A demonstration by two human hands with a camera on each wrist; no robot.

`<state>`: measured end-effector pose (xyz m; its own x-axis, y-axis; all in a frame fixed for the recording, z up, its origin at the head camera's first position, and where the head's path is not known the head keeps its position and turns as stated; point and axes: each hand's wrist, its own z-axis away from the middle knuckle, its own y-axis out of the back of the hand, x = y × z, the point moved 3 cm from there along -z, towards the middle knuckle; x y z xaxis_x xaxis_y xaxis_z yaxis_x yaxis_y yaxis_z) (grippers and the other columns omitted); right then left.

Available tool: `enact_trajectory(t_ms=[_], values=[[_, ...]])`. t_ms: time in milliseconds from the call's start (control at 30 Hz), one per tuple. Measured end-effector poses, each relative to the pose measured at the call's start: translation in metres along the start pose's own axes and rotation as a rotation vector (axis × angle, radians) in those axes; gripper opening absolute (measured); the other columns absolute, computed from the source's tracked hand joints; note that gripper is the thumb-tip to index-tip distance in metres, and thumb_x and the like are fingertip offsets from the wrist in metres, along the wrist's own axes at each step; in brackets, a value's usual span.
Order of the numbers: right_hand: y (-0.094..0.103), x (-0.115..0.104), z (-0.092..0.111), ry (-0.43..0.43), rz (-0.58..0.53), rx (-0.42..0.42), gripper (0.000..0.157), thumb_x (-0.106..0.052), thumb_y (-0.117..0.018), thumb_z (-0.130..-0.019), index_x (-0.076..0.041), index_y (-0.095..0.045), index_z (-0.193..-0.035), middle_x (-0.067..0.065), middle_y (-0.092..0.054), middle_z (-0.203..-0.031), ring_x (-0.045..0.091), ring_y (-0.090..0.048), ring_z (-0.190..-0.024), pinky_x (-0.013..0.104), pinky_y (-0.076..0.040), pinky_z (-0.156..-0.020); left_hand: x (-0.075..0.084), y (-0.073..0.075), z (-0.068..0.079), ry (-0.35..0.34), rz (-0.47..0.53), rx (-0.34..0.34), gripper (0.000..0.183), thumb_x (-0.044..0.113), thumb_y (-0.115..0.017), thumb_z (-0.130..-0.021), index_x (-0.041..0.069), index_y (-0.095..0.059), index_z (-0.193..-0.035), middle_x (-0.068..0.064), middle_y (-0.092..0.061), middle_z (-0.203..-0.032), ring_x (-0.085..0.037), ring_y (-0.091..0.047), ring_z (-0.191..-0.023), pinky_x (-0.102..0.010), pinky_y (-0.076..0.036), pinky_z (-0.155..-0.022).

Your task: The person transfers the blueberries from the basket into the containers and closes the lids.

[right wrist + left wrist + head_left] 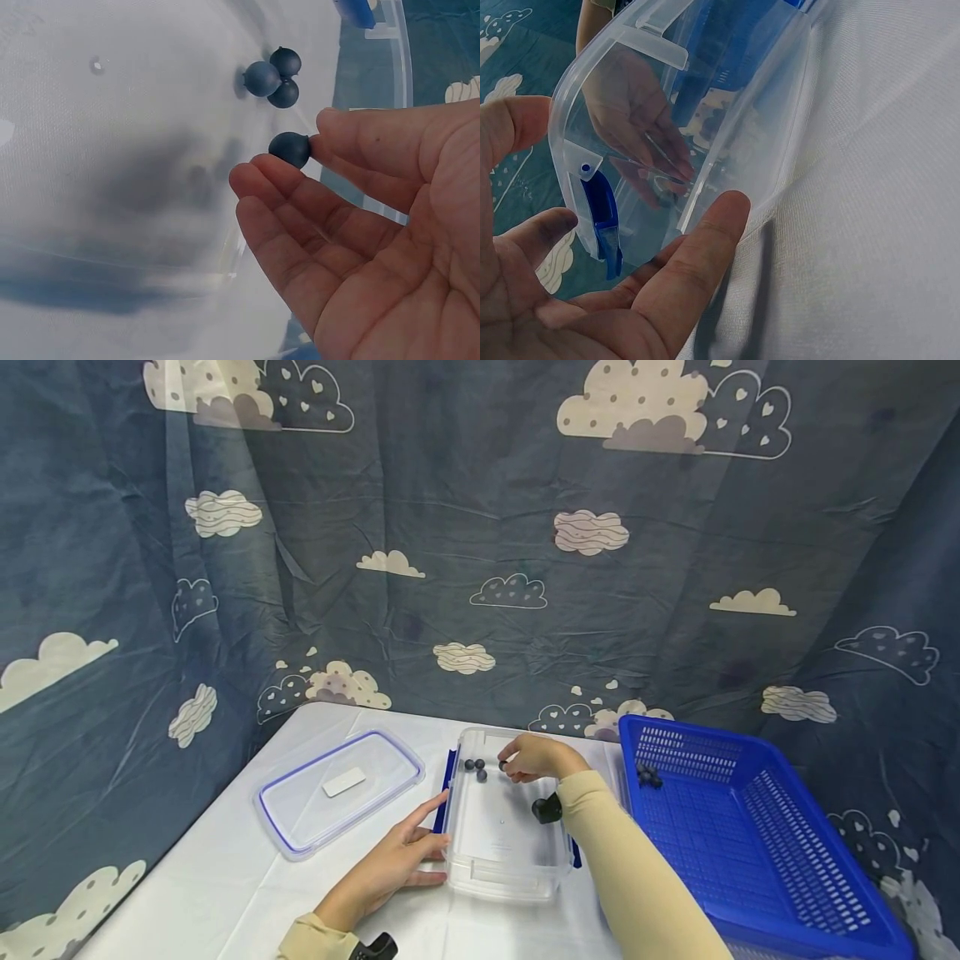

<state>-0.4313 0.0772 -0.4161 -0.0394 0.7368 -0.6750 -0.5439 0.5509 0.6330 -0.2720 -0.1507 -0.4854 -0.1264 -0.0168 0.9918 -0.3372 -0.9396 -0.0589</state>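
Note:
A clear plastic box [510, 843] with blue side latches stands uncovered on the table. Inside, at its far left, three blueberries [271, 79] sit clustered together. My right hand [538, 758] reaches in over the far end and pinches another blueberry [290, 150] at its fingertips, close above the box floor. Against the box's left side rests my left hand [397, 858], its fingers spread and mostly straight along the outer wall. A blue latch [604, 217] hangs between those fingers in the left wrist view.
A clear lid [300, 818] with a blue seal and white label lies left of the box. To the right stands a blue plastic basket [720, 835] holding a small cluster of blueberries [649, 776]. A cloud-patterned curtain [450, 577] hangs behind the white table [247, 881].

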Motion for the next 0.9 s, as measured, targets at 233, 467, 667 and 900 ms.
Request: enact_trajectory(t_ms=[233,467,667,900], values=[[-0.001,0.001,0.002,-0.009,-0.011,-0.002,0.046,-0.008,-0.062,-0.106,0.004,-0.058,-0.15,0.013,-0.071,-0.111,0.016,-0.065,-0.09,0.036,-0.061,-0.098,0.001,-0.002,0.0,-0.003,0.002,-0.001,0.074,0.025,-0.065,-0.108,0.028,-0.028,-0.172,-0.015,-0.054,-0.118,-0.022,-0.057,-0.106,-0.047,-0.067,-0.096],[0.002,-0.003,0.006,0.007,-0.006,0.007,0.046,-0.008,-0.062,-0.105,0.002,-0.058,-0.15,0.016,-0.063,-0.142,0.028,-0.069,-0.109,0.042,-0.06,-0.104,0.002,-0.002,0.0,-0.006,0.001,0.001,0.075,0.025,-0.065,-0.107,0.028,-0.027,-0.172,-0.016,-0.055,-0.12,-0.022,-0.058,-0.107,-0.047,-0.067,-0.096],[0.007,-0.004,0.006,0.03,0.009,0.004,0.047,-0.009,-0.061,-0.107,0.002,-0.055,-0.152,0.02,-0.065,-0.14,0.027,-0.07,-0.11,0.042,-0.06,-0.106,0.0,-0.001,-0.001,0.001,0.001,0.006,0.075,0.026,-0.066,-0.107,0.029,-0.027,-0.172,-0.016,-0.055,-0.12,-0.022,-0.058,-0.107,-0.048,-0.067,-0.097],[0.014,-0.006,0.012,0.06,0.029,-0.012,0.049,-0.013,-0.059,-0.109,0.003,-0.052,-0.155,0.022,-0.067,-0.136,0.024,-0.07,-0.108,0.04,-0.061,-0.105,-0.002,0.0,-0.001,0.003,0.001,0.002,0.074,0.025,-0.065,-0.108,0.029,-0.027,-0.172,-0.016,-0.054,-0.12,-0.023,-0.057,-0.108,-0.047,-0.067,-0.096]])
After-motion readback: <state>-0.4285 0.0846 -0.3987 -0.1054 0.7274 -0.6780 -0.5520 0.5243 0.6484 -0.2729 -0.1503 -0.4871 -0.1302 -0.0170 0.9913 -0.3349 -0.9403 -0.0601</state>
